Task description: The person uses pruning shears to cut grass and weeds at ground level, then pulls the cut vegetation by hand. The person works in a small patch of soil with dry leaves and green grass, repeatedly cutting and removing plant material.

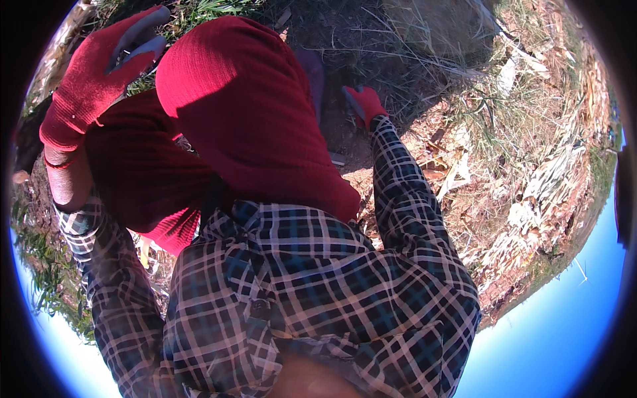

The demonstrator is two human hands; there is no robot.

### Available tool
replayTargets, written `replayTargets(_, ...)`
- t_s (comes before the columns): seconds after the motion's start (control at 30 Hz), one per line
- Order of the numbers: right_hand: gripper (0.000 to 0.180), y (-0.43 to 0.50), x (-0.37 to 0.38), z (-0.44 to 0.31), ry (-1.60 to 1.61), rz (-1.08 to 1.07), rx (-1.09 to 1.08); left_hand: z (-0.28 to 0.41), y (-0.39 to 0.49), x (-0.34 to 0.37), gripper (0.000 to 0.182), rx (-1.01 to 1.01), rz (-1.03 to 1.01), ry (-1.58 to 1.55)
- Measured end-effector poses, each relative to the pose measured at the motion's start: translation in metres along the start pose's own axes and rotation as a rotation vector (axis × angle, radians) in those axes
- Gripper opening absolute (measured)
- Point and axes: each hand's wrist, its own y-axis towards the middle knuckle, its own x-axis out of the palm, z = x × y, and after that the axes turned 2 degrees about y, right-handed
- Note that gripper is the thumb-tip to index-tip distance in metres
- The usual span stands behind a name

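My left hand (112,69), in a red knitted glove with grey-coated fingers and palm, is raised at the upper left beside my bent knee. Its thumb and fingers are apart, and no object shows between them. My right hand (365,105), gloved the same way, reaches down to the shaded soil on the other side of my legs. Its fingers are partly curled; whether they hold anything cannot be made out. Red trousers (239,99) cover my bent legs between the hands. A dim purplish shape (312,79), perhaps footwear, lies beside the knee.
Dry grass and straw (497,129) cover the ground at the right, with pale dry husks or leaves (537,214) farther out. Green grass blades (214,7) grow beyond the knee. Leafy plants (54,283) stand at the left rim. A small flat grey piece (337,158) lies near my leg.
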Motion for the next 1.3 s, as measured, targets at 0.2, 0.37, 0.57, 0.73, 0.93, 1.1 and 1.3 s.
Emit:
replayTargets(0.2,0.036,-0.043,0.043,-0.003,0.282,-0.23,0.056,0.007,-0.014,-0.016,0.051,0.003,0.067,0.16)
replayTargets(0.37,0.032,-0.034,0.065,0.034,0.476,-0.366,-0.031,0.008,-0.016,-0.013,0.052,0.027,0.071,0.142)
replayTargets(0.57,0.041,0.009,0.057,0.051,1.127,-0.023,0.105,0.003,-0.009,-0.018,0.051,-0.037,0.034,0.046)
replayTargets(0.73,0.052,-0.032,0.017,0.136,1.441,0.1,0.349,-0.002,-0.007,-0.005,0.05,-0.122,-0.055,0.046)
replayTargets(0.93,0.069,-0.1,0.06,0.01,1.998,-0.608,0.018,0.016,-0.022,-0.028,0.049,-0.117,0.019,0.068)
replayTargets(1.1,0.074,-0.128,0.064,-0.042,1.977,-1.017,-0.044,0.005,0.003,-0.002,0.049,-0.033,0.018,0.068)
replayTargets(1.3,0.06,-0.18,0.052,-0.053,1.495,-0.603,-0.286,0.006,-0.003,-0.005,0.05,-0.116,-0.035,-0.044)
